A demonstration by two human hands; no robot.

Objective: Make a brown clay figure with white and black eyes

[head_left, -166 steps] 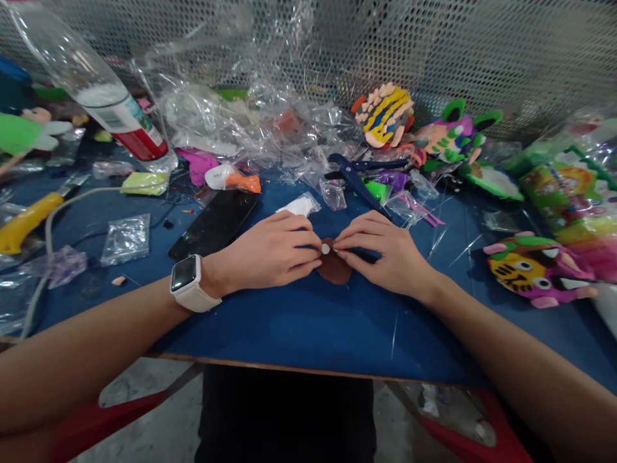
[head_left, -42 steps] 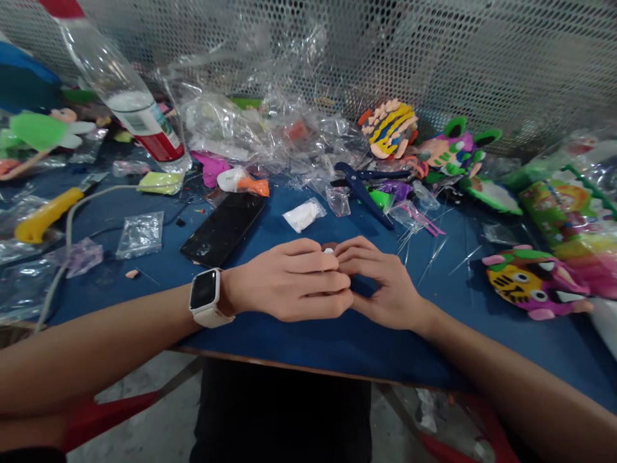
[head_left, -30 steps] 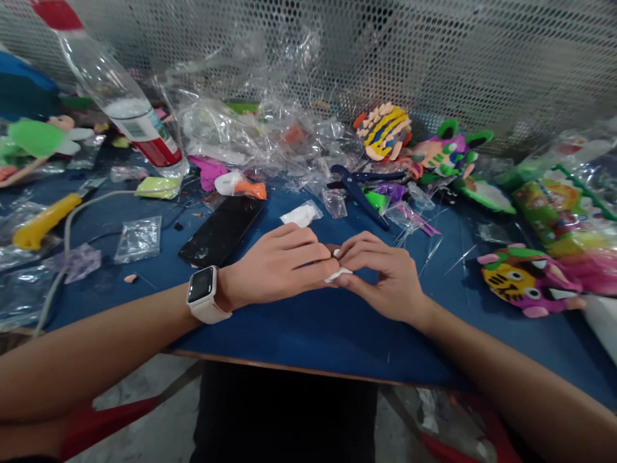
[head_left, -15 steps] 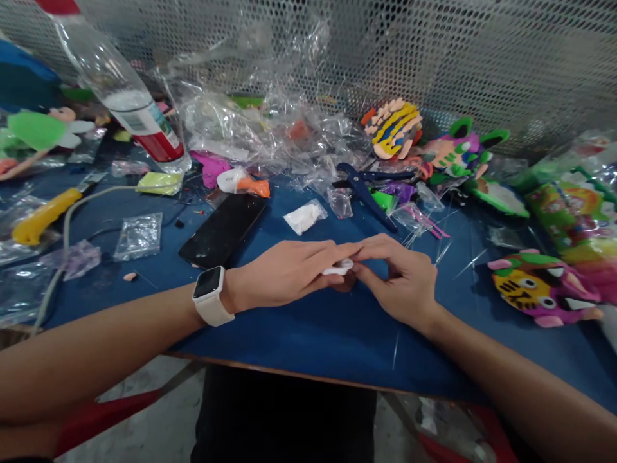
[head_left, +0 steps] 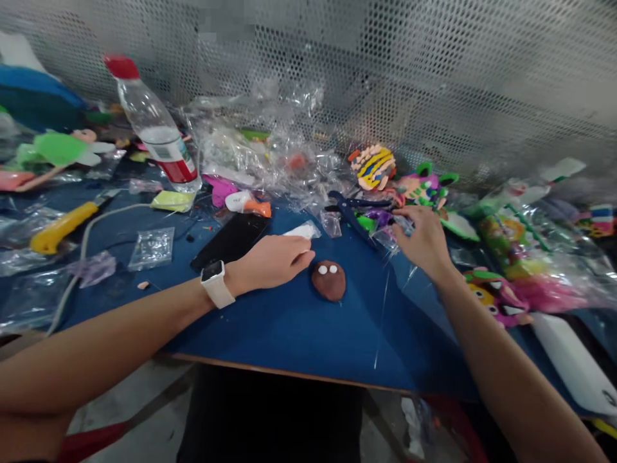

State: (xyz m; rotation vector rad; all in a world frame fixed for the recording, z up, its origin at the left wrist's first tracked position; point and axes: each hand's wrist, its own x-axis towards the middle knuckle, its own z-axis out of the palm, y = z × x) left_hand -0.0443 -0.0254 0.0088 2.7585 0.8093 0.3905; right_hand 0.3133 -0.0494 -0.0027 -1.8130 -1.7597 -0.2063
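A flattened brown clay lump (head_left: 330, 287) with two small white clay dots lies on the blue table, between my hands and touched by neither. My left hand (head_left: 267, 262), with a watch on its wrist, rests just left of it, fingers curled and close to the thumb. What those fingers hold, if anything, is hidden. Behind them lies a packet of white clay (head_left: 307, 230), partly covered. My right hand (head_left: 423, 236) is stretched out to the right with finger and thumb apart, beside the small bags of purple clay (head_left: 383, 217) and green clay (head_left: 366, 223).
Blue-handled pliers (head_left: 354, 215) lie behind the brown lump. A black phone (head_left: 231, 239), a yellow cutter (head_left: 62, 228) and a bottle (head_left: 168, 151) are to the left. Crumpled clear bags (head_left: 279, 151) line the mesh wall. Colourful clay figures (head_left: 496, 296) sit at the right.
My hands have parted. The right hand has moved away to the back right, and the left has drawn slightly left. The brown lump with its white dots now shows uncovered.
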